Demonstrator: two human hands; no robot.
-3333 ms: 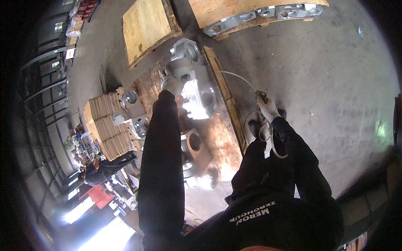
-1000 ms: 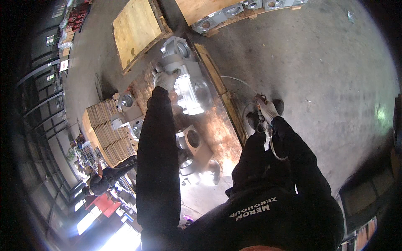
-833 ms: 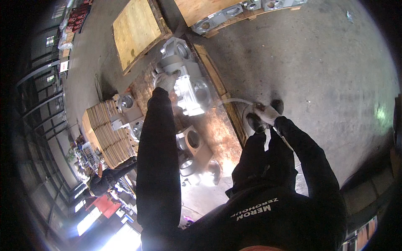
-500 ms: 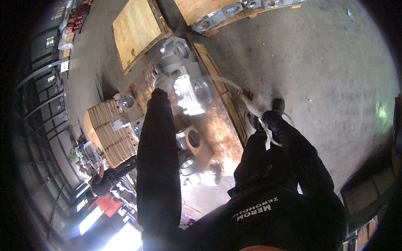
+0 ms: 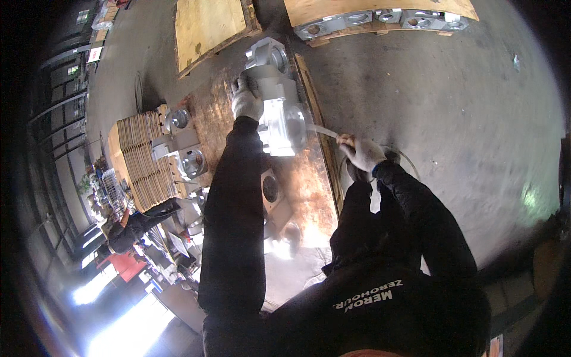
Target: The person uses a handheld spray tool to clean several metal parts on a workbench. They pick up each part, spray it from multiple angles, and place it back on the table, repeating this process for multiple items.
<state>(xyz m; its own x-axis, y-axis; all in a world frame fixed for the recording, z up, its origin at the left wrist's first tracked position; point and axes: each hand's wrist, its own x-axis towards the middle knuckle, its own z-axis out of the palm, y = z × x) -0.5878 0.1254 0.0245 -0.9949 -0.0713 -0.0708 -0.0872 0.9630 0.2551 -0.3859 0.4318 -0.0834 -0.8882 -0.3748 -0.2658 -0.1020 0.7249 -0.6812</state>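
My left hand (image 5: 247,101), in a pale glove, grips the left edge of a large silver-grey metal casting (image 5: 279,122). The casting lies on a worn brown wooden table (image 5: 223,98), and one end shows a round opening (image 5: 278,58). To the right, my gloved right hand (image 5: 363,154) is closed around a pale, slightly curved tube (image 5: 324,130). The tube's far end points at the casting's right side; whether it touches cannot be told. Another casting with a round hole (image 5: 271,189) lies nearer on the table, partly behind my left sleeve.
More ring-shaped castings (image 5: 191,162) stand at the left beside a stack of brown boards (image 5: 140,160). A plywood-topped crate (image 5: 211,30) lies ahead, and a pallet of castings (image 5: 357,19) beyond. A thin hose (image 5: 410,165) loops by my right wrist. Another person (image 5: 128,232) is at the lower left.
The view has shifted, so the table sits farther up and right. My left hand stays on the casting. My right hand and the tube, blurred before, now show more sharply.
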